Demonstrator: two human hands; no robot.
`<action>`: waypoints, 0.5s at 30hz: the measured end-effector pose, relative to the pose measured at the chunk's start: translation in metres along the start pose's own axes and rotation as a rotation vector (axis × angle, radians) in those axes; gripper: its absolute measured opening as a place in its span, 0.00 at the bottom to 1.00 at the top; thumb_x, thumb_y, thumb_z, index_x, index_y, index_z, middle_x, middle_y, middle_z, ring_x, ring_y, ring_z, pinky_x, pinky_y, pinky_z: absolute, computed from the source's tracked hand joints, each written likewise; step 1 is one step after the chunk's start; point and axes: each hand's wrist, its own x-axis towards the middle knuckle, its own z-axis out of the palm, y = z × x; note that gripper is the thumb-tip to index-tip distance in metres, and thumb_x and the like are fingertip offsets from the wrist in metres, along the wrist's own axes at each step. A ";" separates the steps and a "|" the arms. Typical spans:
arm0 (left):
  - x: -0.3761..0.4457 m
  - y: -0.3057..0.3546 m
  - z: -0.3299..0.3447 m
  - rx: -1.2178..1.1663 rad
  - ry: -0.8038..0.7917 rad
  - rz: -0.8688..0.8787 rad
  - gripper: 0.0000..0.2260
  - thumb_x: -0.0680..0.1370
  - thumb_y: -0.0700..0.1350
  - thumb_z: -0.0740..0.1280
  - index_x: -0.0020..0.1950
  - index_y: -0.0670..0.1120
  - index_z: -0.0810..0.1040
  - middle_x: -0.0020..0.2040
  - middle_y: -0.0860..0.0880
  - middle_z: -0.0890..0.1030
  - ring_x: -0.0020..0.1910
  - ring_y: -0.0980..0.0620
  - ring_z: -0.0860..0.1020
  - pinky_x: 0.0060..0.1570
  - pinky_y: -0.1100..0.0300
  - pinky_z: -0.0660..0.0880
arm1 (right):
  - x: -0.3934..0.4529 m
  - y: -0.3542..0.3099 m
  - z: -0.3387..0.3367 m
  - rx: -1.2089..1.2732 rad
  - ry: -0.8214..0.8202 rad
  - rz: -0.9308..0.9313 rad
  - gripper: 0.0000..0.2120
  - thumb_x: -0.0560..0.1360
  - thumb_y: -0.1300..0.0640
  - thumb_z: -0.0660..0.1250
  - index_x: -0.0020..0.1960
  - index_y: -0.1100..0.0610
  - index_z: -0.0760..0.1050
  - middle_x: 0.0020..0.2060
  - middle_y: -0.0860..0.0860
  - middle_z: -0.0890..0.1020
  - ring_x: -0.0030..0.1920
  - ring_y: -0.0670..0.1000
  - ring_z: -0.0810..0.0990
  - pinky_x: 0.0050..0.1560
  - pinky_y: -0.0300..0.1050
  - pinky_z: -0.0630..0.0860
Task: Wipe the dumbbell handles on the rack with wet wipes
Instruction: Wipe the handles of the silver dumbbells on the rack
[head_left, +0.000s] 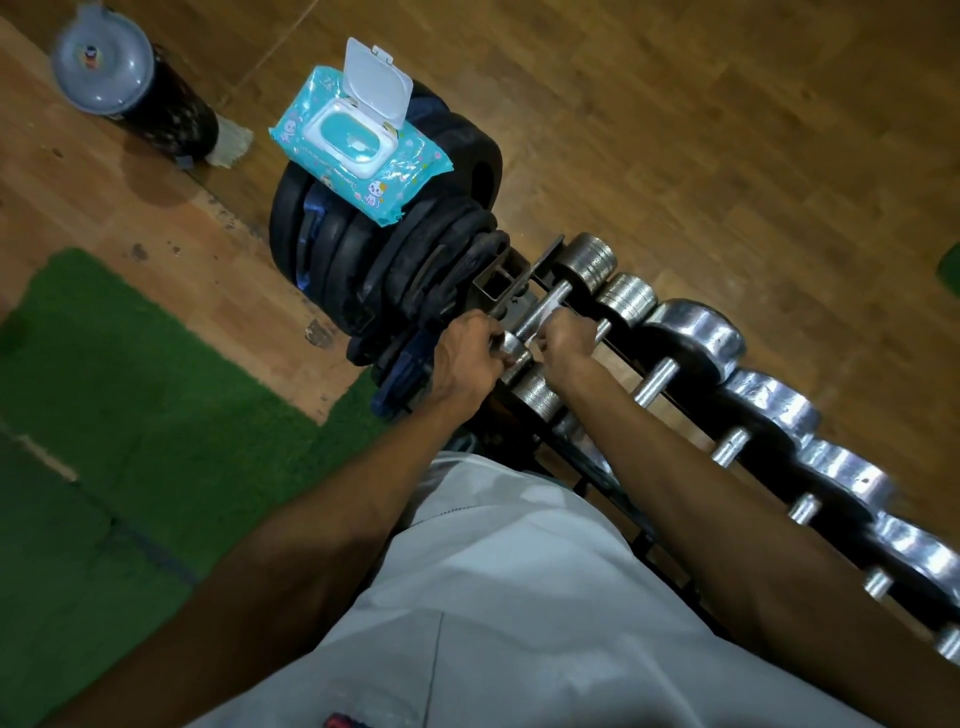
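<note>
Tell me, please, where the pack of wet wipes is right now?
In the head view the pack of wet wipes lies upper centre, lid open, on top of the stack of black weight plates at the far end of the dumbbell rack.

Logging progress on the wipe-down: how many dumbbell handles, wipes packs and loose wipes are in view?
Handles: 7
Wipes pack: 1
Wipe: 1
Total: 9
</note>
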 end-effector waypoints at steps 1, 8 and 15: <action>0.000 -0.001 0.000 0.001 -0.007 0.004 0.18 0.72 0.38 0.78 0.61 0.44 0.84 0.58 0.47 0.82 0.52 0.47 0.82 0.49 0.52 0.80 | 0.000 0.005 0.001 -0.087 0.006 -0.033 0.06 0.74 0.68 0.63 0.41 0.61 0.76 0.35 0.55 0.77 0.31 0.51 0.72 0.27 0.41 0.66; 0.001 0.000 -0.006 0.032 -0.027 0.040 0.13 0.72 0.42 0.79 0.55 0.43 0.85 0.56 0.47 0.82 0.51 0.46 0.81 0.42 0.58 0.72 | -0.002 -0.002 -0.006 -0.348 0.006 -0.361 0.07 0.76 0.65 0.63 0.41 0.60 0.77 0.37 0.52 0.76 0.36 0.52 0.73 0.37 0.43 0.68; 0.002 -0.003 -0.004 0.008 -0.029 0.050 0.16 0.73 0.37 0.76 0.60 0.43 0.84 0.58 0.46 0.82 0.53 0.45 0.81 0.49 0.51 0.80 | -0.003 0.006 -0.011 -0.596 0.018 -0.599 0.29 0.76 0.68 0.62 0.77 0.63 0.66 0.61 0.62 0.81 0.53 0.61 0.81 0.44 0.48 0.75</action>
